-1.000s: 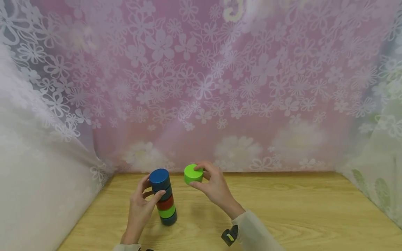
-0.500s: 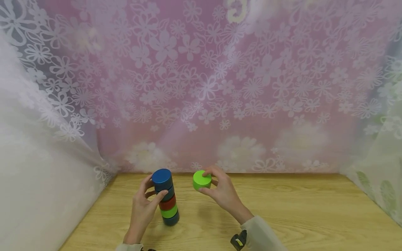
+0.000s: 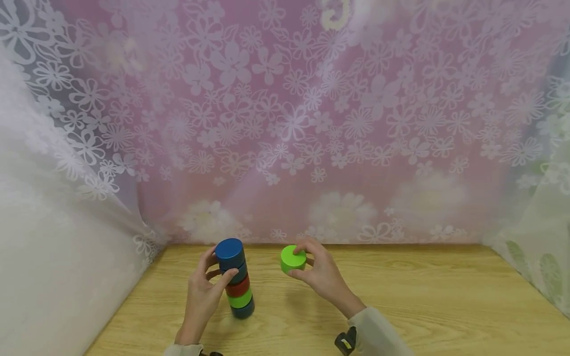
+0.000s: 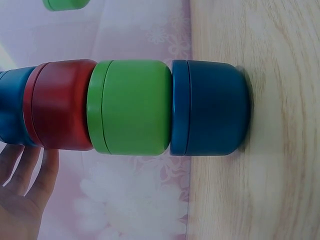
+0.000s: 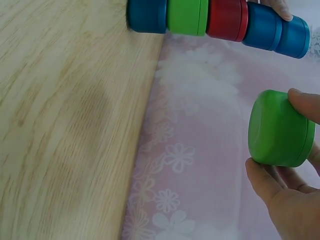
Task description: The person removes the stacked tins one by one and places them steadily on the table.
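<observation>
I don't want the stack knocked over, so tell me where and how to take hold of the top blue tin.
Likely best by the round side of the top blue tin, coming from the upper right: its flat top is uncovered, and the left hand holds the stack from the left. The right hand holds a green tin.

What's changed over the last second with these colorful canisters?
The right hand has carried the loose green canister rightward, farther from the canister stack, and slightly lower in the head view. Nothing was newly gripped or let go. The left hand still holds the stack near its top, and its color order is unchanged.
</observation>
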`<state>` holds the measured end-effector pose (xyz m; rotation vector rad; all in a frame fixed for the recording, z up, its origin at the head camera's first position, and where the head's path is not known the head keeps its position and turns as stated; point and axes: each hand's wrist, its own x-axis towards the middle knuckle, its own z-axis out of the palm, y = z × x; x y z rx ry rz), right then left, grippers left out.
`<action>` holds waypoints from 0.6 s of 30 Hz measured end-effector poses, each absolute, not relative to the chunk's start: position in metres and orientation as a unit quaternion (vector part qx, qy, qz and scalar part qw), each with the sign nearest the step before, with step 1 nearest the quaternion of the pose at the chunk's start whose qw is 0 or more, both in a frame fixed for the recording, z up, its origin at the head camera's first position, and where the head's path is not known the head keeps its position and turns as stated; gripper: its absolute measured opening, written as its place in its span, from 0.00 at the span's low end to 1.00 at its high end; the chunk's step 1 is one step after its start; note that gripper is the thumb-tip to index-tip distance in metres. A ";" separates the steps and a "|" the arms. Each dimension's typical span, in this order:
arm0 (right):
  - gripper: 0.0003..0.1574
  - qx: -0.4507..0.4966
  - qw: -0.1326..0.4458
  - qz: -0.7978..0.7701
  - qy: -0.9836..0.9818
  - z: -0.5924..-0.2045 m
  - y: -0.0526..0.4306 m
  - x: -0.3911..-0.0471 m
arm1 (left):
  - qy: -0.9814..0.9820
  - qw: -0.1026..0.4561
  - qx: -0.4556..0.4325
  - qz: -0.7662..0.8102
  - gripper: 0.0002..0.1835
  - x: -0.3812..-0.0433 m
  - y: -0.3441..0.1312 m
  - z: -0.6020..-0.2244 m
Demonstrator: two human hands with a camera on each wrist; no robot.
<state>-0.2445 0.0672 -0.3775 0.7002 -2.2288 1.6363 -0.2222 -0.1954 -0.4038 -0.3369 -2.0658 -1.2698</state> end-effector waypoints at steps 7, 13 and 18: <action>0.24 0.246 0.134 0.557 -0.782 -0.382 0.072 -0.246 | -0.792 0.336 -0.132 -0.492 0.35 -0.222 -0.195 -0.403; 0.24 0.254 0.138 0.541 -0.790 -0.388 0.075 -0.246 | -0.793 0.340 -0.138 -0.486 0.34 -0.221 -0.196 -0.402; 0.24 0.263 0.135 0.530 -0.795 -0.391 0.077 -0.247 | -0.793 0.346 -0.151 -0.478 0.34 -0.219 -0.197 -0.401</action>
